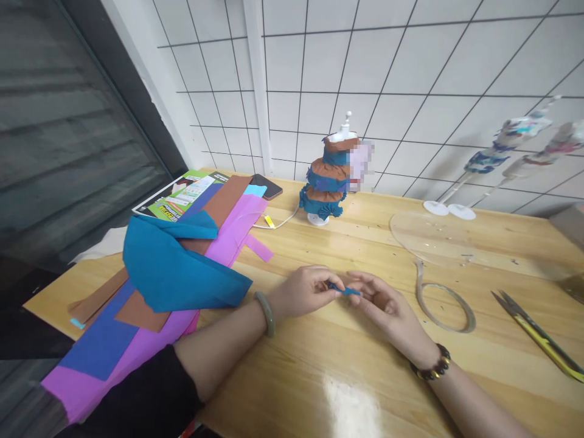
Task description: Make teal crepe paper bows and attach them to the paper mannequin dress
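Note:
Between my two hands, over the middle of the wooden table (283,371), is a small twisted strip of blue crepe paper (349,291). My left hand (310,291), with a bangle on the wrist, pinches its left end between thumb and fingers. At its right end, the fingertips of my right hand (381,304) close on the strip from the other side. Beyond the hands stands a small dress form (335,173) wrapped in ruffled tiers of brown and blue paper. A large folded sheet of blue crepe paper (177,267) lies left of my left hand.
Under the blue sheet are pink paper (228,237), brown and dark blue sheets. A phone (267,187) lies behind them. At right are a roll of clear tape (447,307), yellow-handled scissors (538,334) and a clear round sheet (431,238). Two more dress forms (488,159) stand near the tiled wall.

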A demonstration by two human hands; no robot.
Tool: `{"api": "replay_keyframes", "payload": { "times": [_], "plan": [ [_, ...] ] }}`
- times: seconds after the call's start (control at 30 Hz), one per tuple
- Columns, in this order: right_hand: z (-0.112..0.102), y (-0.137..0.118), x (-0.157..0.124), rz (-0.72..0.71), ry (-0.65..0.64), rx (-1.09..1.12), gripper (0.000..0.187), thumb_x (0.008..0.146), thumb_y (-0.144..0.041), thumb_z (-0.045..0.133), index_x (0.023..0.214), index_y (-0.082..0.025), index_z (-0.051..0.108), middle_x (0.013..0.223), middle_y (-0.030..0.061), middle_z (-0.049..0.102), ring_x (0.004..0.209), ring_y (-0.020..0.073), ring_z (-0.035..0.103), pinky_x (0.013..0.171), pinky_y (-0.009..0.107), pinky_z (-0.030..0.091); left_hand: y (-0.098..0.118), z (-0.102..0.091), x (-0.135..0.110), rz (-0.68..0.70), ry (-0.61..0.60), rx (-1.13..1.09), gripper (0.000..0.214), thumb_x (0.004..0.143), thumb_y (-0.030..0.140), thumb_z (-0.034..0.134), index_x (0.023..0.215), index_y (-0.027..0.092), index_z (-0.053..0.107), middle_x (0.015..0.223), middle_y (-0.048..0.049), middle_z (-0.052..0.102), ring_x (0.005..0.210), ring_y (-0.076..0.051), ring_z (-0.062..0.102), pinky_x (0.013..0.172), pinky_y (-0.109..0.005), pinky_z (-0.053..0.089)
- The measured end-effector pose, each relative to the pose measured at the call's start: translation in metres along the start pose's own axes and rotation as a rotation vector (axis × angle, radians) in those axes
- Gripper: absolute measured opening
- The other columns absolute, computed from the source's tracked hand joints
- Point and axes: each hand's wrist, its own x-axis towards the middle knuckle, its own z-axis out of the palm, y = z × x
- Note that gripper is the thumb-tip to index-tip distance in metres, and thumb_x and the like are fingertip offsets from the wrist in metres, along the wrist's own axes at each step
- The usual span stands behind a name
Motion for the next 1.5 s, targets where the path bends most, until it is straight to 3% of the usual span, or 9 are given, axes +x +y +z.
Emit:
{"api": "replay_keyframes", "payload": {
  "times": [0.07, 0.17, 0.4, 0.77, 1.2, 1.5],
  "plan": [
    [0.003, 0.003, -0.001, -0.064, 0.042, 0.035, 0.040, 0.077, -0.033, 0.061, 0.113, -0.024, 0.048, 0.090, 0.0053, 0.063, 0.079, 0.0165, 0.061, 0.072, 0.031, 0.051, 0.001, 0.001, 0.001, -0.093, 0.041, -0.153, 0.017, 0.077, 0.026, 0.057, 0.085, 0.012, 0.062, 0.081, -0.0053, 0.062, 0.069, -0.011, 0.056, 0.062, -0.022, 0.043],
    [0.005, 0.008, -0.004, -0.119, 0.089, -0.031, 0.032, 0.077, -0.030, 0.061, 0.107, -0.024, 0.051, 0.088, 0.0048, 0.064, 0.076, 0.0162, 0.062, 0.071, 0.030, 0.052, 0.003, 0.002, 0.001, -0.174, 0.058, -0.323, 0.020, 0.074, 0.027, 0.061, 0.084, 0.011, 0.061, 0.073, -0.0030, 0.060, 0.063, -0.009, 0.054, 0.059, -0.020, 0.041],
    [0.002, 0.011, -0.004, -0.238, 0.169, -0.276, 0.010, 0.078, -0.028, 0.060, 0.085, -0.023, 0.064, 0.091, 0.0063, 0.068, 0.085, 0.0199, 0.063, 0.078, 0.034, 0.051, 0.004, 0.005, 0.001, -0.153, 0.075, -0.362, 0.019, 0.072, 0.028, 0.064, 0.081, 0.011, 0.063, 0.077, -0.0044, 0.063, 0.071, -0.011, 0.058, 0.069, -0.024, 0.045],
    [0.002, 0.007, -0.004, -0.069, 0.257, -0.143, 0.013, 0.075, -0.033, 0.063, 0.080, -0.021, 0.068, 0.084, 0.0050, 0.070, 0.076, 0.0183, 0.065, 0.073, 0.031, 0.054, 0.005, 0.006, 0.000, -0.152, 0.121, -0.357, 0.017, 0.071, 0.027, 0.065, 0.077, 0.011, 0.064, 0.077, -0.0056, 0.065, 0.074, -0.013, 0.060, 0.073, -0.024, 0.047],
    [0.009, -0.002, -0.003, 0.008, 0.292, -0.019, 0.015, 0.072, -0.034, 0.065, 0.075, -0.019, 0.066, 0.079, 0.0051, 0.070, 0.075, 0.0181, 0.064, 0.073, 0.030, 0.053, 0.007, 0.010, -0.001, -0.188, 0.184, -0.236, 0.017, 0.070, 0.027, 0.063, 0.075, 0.011, 0.063, 0.073, -0.0051, 0.065, 0.067, -0.012, 0.059, 0.064, -0.021, 0.046],
    [0.009, -0.001, -0.003, 0.003, 0.310, -0.054, 0.014, 0.071, -0.032, 0.065, 0.072, -0.018, 0.067, 0.084, 0.0073, 0.071, 0.077, 0.0187, 0.065, 0.075, 0.031, 0.053, 0.010, 0.012, -0.003, -0.124, 0.213, -0.062, 0.014, 0.072, 0.025, 0.060, 0.073, 0.012, 0.062, 0.073, -0.0049, 0.065, 0.069, -0.013, 0.060, 0.065, -0.022, 0.048]
  ]
}}
